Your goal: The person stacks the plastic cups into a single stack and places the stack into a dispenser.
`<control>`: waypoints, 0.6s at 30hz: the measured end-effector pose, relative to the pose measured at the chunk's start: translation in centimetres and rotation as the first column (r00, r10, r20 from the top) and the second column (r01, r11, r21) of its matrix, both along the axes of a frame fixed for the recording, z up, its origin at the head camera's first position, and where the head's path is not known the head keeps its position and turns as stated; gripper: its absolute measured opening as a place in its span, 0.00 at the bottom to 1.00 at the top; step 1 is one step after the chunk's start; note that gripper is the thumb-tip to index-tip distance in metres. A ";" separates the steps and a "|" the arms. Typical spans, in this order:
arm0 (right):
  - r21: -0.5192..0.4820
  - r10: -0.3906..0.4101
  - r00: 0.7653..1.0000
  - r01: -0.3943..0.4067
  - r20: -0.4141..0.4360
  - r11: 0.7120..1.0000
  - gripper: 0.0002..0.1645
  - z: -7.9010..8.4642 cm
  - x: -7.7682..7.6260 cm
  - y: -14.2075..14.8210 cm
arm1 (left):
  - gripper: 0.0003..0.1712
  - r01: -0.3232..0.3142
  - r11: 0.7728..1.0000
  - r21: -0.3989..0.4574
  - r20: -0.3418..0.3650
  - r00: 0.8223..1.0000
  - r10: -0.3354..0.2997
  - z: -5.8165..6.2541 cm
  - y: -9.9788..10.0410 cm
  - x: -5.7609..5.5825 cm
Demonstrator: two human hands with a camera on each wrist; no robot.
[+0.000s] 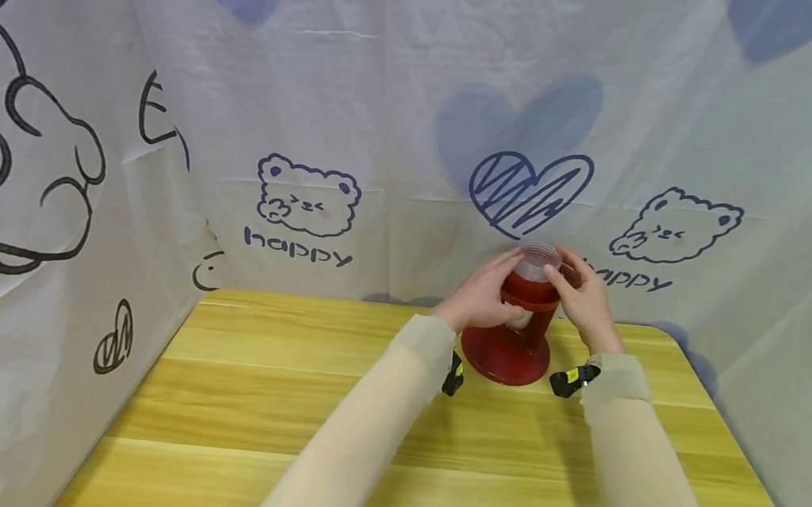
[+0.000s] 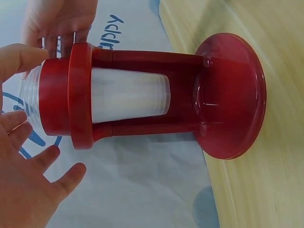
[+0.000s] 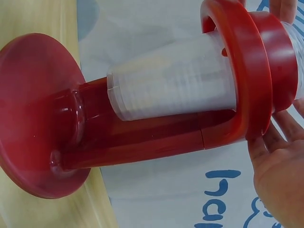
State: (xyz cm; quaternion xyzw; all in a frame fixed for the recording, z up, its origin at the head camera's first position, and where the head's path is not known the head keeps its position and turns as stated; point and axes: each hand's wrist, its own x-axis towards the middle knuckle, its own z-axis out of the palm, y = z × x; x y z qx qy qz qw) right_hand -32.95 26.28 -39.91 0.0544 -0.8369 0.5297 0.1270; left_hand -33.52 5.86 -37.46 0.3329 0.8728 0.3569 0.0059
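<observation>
A red cup dispenser (image 1: 507, 357) on a round foot stands on the table, with a stack of clear plastic cups (image 2: 130, 92) through its ring. The stack's ribbed rims (image 1: 538, 260) rise above the red collar (image 2: 55, 97), and its narrow end hangs between the uprights. My left hand (image 1: 482, 291) holds the rims from the left; in the left wrist view some fingertips meet the rims while its lower fingers spread away. From the right, my right hand (image 1: 584, 295) grips the same rims between thumb and fingers. In the right wrist view, its fingers partly hide behind the collar.
The dispenser stands toward the far edge of the wooden table (image 1: 258, 401). Close behind hangs a pale cloth (image 1: 402, 126) printed with hearts and bears, which also covers the sides. A black strap (image 1: 573, 380) hangs by my right wrist.
</observation>
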 end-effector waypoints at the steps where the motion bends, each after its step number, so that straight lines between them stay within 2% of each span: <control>1: 0.002 0.000 1.000 0.000 0.003 1.000 0.43 0.0 0.0 0.0 | 0.50 -0.001 1.000 -0.005 0.001 1.000 0.001 0.0 0.0 0.0; 18: 0.027 -0.002 1.000 0.001 0.025 1.000 0.44 -0.1 -0.3 0.1 | 0.55 -0.003 0.998 -0.058 0.051 0.999 0.006 0.2 0.1 0.0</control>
